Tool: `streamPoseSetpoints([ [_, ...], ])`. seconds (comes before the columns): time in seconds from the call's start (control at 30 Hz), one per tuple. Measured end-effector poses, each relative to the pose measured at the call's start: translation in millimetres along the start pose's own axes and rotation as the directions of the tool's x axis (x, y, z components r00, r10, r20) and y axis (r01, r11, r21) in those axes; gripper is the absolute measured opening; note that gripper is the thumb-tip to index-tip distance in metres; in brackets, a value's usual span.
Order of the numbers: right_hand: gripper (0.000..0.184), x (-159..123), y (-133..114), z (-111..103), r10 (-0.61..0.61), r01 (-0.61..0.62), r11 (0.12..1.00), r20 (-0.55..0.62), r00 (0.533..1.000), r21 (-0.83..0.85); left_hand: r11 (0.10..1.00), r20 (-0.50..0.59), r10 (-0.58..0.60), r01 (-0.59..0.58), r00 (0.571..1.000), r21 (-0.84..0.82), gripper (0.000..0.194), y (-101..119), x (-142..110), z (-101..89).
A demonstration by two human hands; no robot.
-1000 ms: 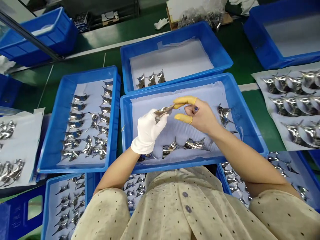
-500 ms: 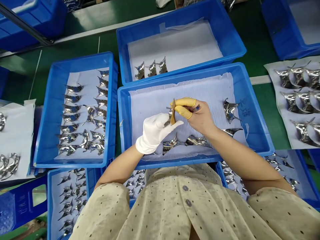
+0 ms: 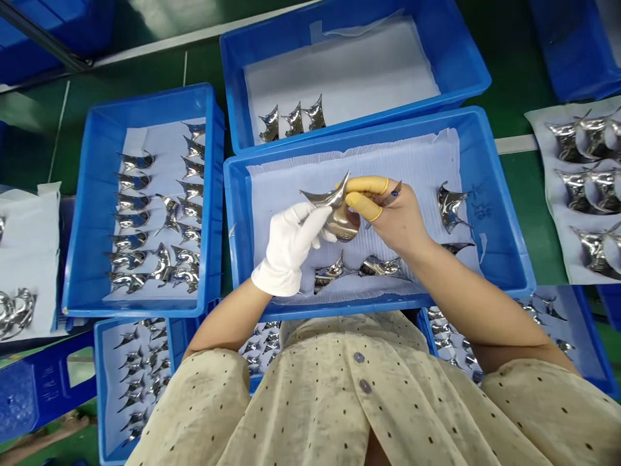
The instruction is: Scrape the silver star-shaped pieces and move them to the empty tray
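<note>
A shiny curved metal part (image 3: 343, 223) with pointed horns is held over the middle blue bin. My left hand (image 3: 287, 249), in a white glove, is closed on its left side. My right hand (image 3: 391, 213) wears yellow finger covers on thumb and forefinger, whose tips meet at the part's upper right edge. A slim metal tool (image 3: 388, 199) lies tucked within that hand; its exact kind is unclear. Below my hands, similar metal parts (image 3: 381, 268) rest on the white liner (image 3: 291, 178). One more metal part (image 3: 451, 207) lies to the right.
The middle bin (image 3: 509, 239) abuts a back bin (image 3: 466, 58) holding three parts. A left bin (image 3: 80, 213) contains rows of parts. Parts lie on a white sheet (image 3: 538, 120) at right and on another sheet (image 3: 33, 252) at left. Lower bins (image 3: 101, 388) flank my body.
The metal part has turned from edge-on to showing its broad curved face and horns. My left hand has shifted its hold. The camera view has moved slightly.
</note>
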State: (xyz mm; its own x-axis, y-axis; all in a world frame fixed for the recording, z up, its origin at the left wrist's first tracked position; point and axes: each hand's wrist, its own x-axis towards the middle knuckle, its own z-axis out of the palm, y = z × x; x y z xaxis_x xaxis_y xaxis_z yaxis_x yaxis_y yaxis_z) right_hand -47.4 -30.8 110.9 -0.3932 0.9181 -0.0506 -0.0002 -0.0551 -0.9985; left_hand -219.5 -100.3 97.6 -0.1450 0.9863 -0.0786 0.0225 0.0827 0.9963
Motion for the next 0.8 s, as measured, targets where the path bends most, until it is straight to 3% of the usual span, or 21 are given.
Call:
streamPoseSetpoints([
  [0.07, 0.049, -0.6, 0.5, 0.0, 0.012, -0.012, 0.999, -0.013, 1.000, 0.037, 0.987, 0.010, -0.099, 0.100, 0.995, -0.129, 0.048, 1.4, 5.1, -2.3],
  [0.13, 0.051, -2.6, 0.9, -0.6, 0.037, -0.036, 0.999, -0.006, 0.999, 0.036, 0.971, 0.009, -0.121, 0.120, 0.993, -0.205, 0.049, 0.7, 11.6, -6.1],
  [0.27, 0.048, -8.5, 0.9, -1.8, 0.135, -0.142, 0.989, 0.175, 0.975, 0.032, 0.967, -0.012, -0.107, 0.102, 0.994, -0.235, 0.052, -3.3, 20.2, -15.4],
  [0.33, 0.041, -10.7, 0.2, -0.9, 0.124, -0.138, 0.989, 0.236, 0.964, 0.046, 0.966, -0.017, -0.092, 0.086, 0.996, -0.242, 0.051, -4.8, 20.8, -18.3],
  [0.47, 0.035, -13.1, 0.8, 1.9, 0.063, -0.074, 0.996, 0.224, 0.972, 0.041, 0.975, -0.030, -0.081, 0.073, 0.996, -0.209, 0.049, -5.3, 20.6, -18.8],
  [0.63, 0.042, -15.4, 5.2, 3.4, 0.079, -0.086, 0.996, 0.235, 0.969, 0.020, 0.987, -0.023, -0.053, 0.049, 0.998, -0.153, 0.053, -5.3, 24.4, -17.4],
  [0.8, 0.031, -14.1, 2.1, 9.4, 0.081, -0.099, 0.991, 0.177, 0.981, 0.094, 0.988, -0.042, 0.000, -0.006, 0.999, -0.153, 0.051, -2.5, 23.3, -19.4],
])
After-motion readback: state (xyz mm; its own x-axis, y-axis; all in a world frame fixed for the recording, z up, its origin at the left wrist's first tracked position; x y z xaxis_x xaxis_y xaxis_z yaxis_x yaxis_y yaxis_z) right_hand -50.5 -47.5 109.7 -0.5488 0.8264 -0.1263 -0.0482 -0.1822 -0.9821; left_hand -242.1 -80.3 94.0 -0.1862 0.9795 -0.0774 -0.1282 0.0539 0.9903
